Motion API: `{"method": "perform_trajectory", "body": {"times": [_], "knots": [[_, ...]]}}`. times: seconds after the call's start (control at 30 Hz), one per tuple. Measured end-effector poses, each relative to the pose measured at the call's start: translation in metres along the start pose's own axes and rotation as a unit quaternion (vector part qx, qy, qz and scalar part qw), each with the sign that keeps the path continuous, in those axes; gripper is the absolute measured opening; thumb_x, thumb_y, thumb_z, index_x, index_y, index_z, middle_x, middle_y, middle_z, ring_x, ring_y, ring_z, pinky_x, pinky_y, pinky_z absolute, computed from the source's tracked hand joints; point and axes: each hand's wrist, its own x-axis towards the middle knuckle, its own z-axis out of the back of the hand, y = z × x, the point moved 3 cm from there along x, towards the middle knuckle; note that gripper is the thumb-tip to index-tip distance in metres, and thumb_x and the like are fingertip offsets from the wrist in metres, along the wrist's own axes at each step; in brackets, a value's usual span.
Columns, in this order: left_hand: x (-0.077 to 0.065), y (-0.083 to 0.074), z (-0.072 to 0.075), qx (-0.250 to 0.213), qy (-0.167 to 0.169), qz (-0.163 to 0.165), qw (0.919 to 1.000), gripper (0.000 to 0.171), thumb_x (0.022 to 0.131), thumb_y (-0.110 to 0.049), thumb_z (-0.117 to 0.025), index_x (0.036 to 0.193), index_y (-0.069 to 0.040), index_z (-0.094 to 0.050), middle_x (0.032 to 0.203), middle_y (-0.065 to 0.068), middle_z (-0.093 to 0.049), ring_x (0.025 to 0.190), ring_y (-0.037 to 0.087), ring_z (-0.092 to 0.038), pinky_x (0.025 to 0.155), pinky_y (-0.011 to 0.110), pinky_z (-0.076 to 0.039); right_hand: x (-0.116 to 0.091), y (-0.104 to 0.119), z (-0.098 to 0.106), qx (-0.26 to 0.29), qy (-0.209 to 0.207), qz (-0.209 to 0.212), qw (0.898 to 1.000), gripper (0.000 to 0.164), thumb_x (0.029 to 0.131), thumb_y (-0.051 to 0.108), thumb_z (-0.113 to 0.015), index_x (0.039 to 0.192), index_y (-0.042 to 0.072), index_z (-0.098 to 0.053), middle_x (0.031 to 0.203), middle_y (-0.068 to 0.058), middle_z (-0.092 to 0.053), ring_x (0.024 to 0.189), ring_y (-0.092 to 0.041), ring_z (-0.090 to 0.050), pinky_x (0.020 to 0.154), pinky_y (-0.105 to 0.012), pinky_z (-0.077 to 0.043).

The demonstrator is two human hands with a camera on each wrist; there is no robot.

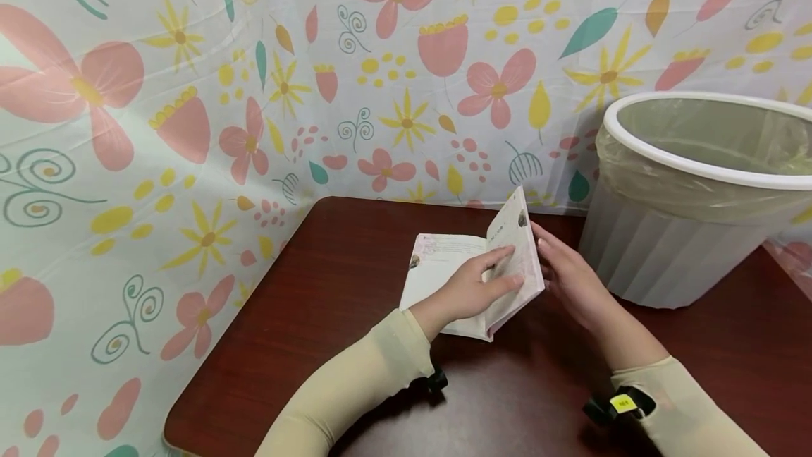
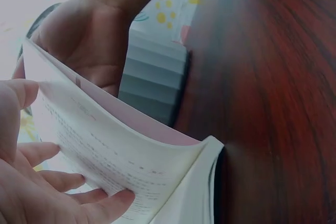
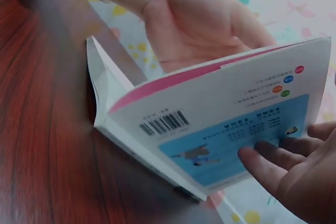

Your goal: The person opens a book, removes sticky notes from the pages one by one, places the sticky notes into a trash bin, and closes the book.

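Observation:
An open book (image 1: 442, 254) lies on the dark red table, its right-hand part raised at a steep tilt. My left hand (image 1: 477, 289) reaches over it from the left, with spread fingertips touching the printed inner page (image 2: 118, 137). Behind the raised part is my right hand (image 1: 576, 279), its extended fingers against the outer back cover (image 3: 210, 98). That cover is white with a blue panel, a barcode and small coloured dots. In the left wrist view, the raised cover hides the right hand's fingertips.
A ribbed white trash bin (image 1: 660, 245) with a clear liner stands on the table at the right, close to my right hand. Floral cloth (image 1: 406, 76) hangs along the back and left of the table (image 1: 304, 323). Each sleeve carries a black wrist strap.

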Motion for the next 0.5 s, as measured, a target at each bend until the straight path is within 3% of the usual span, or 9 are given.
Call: {"method": "perform_trajectory", "body": {"times": [0.17, 0.27, 0.4, 0.5], "knots": [[-0.001, -0.002, 0.009, -0.057, -0.005, 0.017, 0.9982, 0.059, 0.100, -0.049, -0.060, 0.156, -0.036, -0.044, 0.162, -0.012, -0.042, 0.143, 0.017, -0.050, 0.104, 0.028, -0.050, 0.009, 0.005, -0.014, -0.070, -0.029, -0.013, 0.997, 0.065, 0.110, 0.050, -0.037, 0.167, 0.025, -0.017, 0.169, -0.016, -0.025, 0.126, 0.001, -0.053, 0.091, -0.020, -0.055], [-0.001, -0.002, 0.015, -0.121, -0.002, 0.035, 0.9920, 0.057, 0.102, -0.045, -0.059, 0.156, -0.036, -0.044, 0.163, -0.011, -0.042, 0.139, 0.016, -0.054, 0.099, 0.033, -0.055, 0.015, 0.006, -0.023, -0.082, -0.037, -0.015, 0.996, 0.067, 0.109, 0.051, -0.038, 0.167, 0.024, -0.018, 0.170, -0.014, -0.025, 0.137, -0.014, -0.050, 0.093, -0.019, -0.053], [0.000, -0.002, 0.023, -0.204, -0.014, 0.058, 0.9772, 0.052, 0.105, -0.042, -0.057, 0.155, -0.035, -0.046, 0.161, -0.005, -0.046, 0.141, 0.017, -0.053, 0.096, 0.046, -0.058, 0.023, 0.006, -0.034, -0.084, -0.035, -0.016, 0.996, 0.068, 0.109, 0.053, -0.039, 0.167, 0.023, -0.019, 0.171, -0.008, -0.025, 0.150, -0.031, -0.038, 0.115, -0.042, -0.045], [0.000, -0.002, 0.031, -0.245, -0.032, 0.067, 0.9666, 0.049, 0.106, -0.041, -0.054, 0.154, -0.032, -0.048, 0.158, -0.003, -0.049, 0.145, 0.023, -0.049, 0.098, 0.052, -0.057, 0.030, 0.003, -0.042, -0.092, -0.032, -0.010, 0.995, 0.067, 0.109, 0.051, -0.040, 0.166, 0.023, -0.020, 0.172, -0.002, -0.023, 0.155, -0.031, -0.029, 0.123, -0.060, -0.028]]}}
